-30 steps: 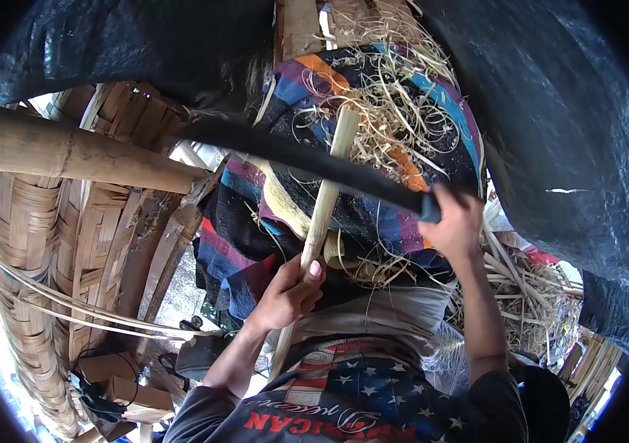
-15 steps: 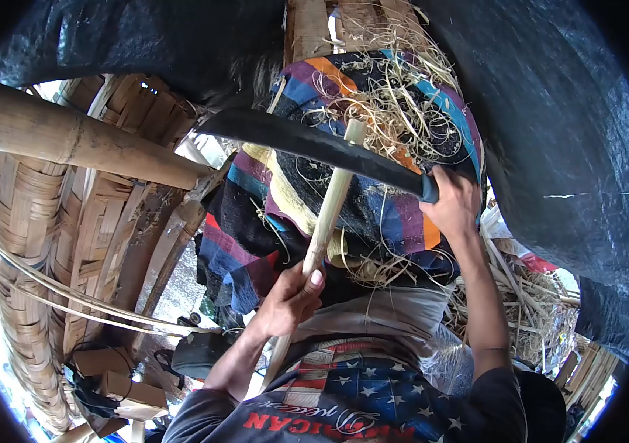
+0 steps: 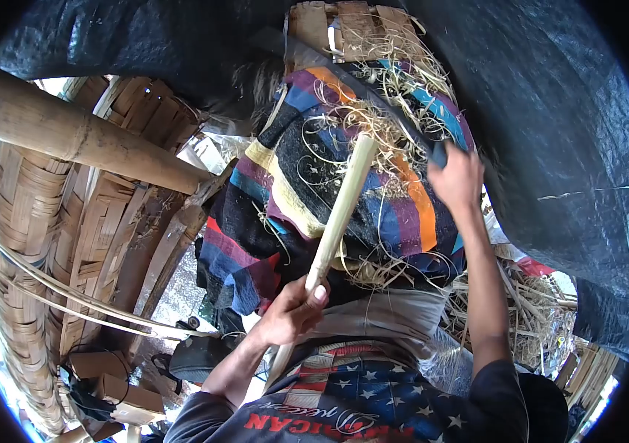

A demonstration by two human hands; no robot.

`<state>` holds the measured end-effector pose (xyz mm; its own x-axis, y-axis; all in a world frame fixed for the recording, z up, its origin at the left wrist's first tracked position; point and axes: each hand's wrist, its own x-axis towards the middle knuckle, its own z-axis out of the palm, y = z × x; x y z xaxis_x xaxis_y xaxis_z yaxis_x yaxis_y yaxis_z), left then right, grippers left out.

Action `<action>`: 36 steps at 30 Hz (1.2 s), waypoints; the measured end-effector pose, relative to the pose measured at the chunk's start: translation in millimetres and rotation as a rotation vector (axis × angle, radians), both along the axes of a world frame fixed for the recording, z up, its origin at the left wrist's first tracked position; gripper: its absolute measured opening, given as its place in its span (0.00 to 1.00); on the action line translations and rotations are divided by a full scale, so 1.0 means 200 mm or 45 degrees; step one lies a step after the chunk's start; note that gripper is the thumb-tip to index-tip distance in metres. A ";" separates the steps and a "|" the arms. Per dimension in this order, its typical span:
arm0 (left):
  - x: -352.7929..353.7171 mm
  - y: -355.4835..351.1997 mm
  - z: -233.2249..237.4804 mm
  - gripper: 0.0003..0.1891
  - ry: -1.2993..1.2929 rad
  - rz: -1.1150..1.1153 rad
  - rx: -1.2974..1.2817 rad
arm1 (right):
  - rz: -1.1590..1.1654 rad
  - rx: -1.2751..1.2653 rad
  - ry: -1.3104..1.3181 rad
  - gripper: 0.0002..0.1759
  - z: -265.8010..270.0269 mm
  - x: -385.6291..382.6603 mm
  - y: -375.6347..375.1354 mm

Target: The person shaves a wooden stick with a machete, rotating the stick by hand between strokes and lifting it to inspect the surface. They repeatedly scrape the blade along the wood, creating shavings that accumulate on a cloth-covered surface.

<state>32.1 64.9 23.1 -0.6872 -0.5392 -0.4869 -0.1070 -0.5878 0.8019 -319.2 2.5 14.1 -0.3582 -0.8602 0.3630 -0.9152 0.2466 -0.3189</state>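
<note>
1. Left hand (image 3: 290, 310): closed around the lower part of a pale, peeled stick (image 3: 344, 203), with the thumb lying along its near side.
2. Right hand (image 3: 460, 181): closed in a fist about the handle (image 3: 440, 153) of a long, dark knife; the hand is slightly blurred and stands well apart from the left.
3. Stick: slanted, its lower end passing beneath the left forearm toward the shirt, its cut upper end standing over a striped cloth.
4. Blade (image 3: 401, 122): extends from the right hand toward the upper left, past the stick's upper end and apart from it; its far part is blurred against dark sheeting.
5. Striped cloth (image 3: 296, 159): spread in folds before the torso, banded in black, blue, purple, orange and yellow.
6. Shavings (image 3: 384, 140): thin, curled and pale, gathered chiefly on the upper part of the cloth and around the stick's tip.
7. Shirt (image 3: 373, 391): dark, printed with stars, stripes and red lettering.
8. Wooden slats (image 3: 358, 29): beyond the cloth, with further curls lying over them.
9. Left surroundings: a thick bamboo pole (image 3: 93, 140), woven panelling (image 3: 26, 192) and, lower down, cardboard boxes (image 3: 133, 399).
10. Right surroundings: black sheeting (image 3: 550, 125) above a heap of pale strips (image 3: 524, 303).
</note>
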 end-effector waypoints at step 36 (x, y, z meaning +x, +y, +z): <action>-0.07 -0.21 -0.03 0.15 0.414 -0.014 0.300 | 0.593 -0.183 0.314 0.23 -0.05 0.23 0.29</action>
